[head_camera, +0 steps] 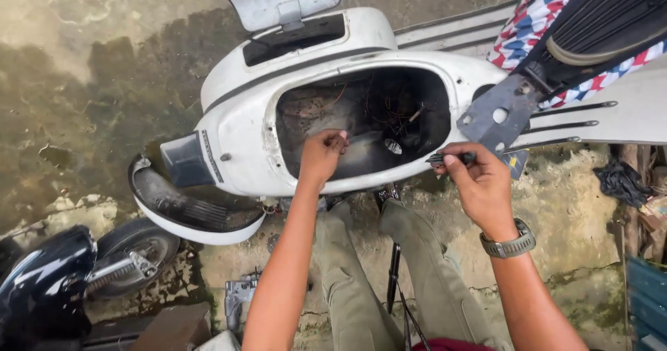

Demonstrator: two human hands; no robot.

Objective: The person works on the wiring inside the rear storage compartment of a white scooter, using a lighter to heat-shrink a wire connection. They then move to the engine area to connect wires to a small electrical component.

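below, a white scooter body lay tipped on its side on wet, stained concrete, its open cavity facing up toward the camera. inside the cavity ran thin red and dark wires against a dark, grimy wall. the left hand reached over the lower rim of the opening, its fingertips pinched narrowly together on a thin wire end at the cavity's edge. the right hand sat just beside the right end of the opening, fingers curled around a small dark tool whose tip pointed toward the cavity; what kind of tool it was could not be told. a grey watch sat on that wrist. a flat grey metal bracket with holes stood just above the right hand, near a seat covered in red, white and blue patterned cloth. a hinged lid stood open at the top of the body. the person's legs in olive trousers stretched beneath the scooter. at lower left, well apart from the hands, were a black fender and a small wheel.
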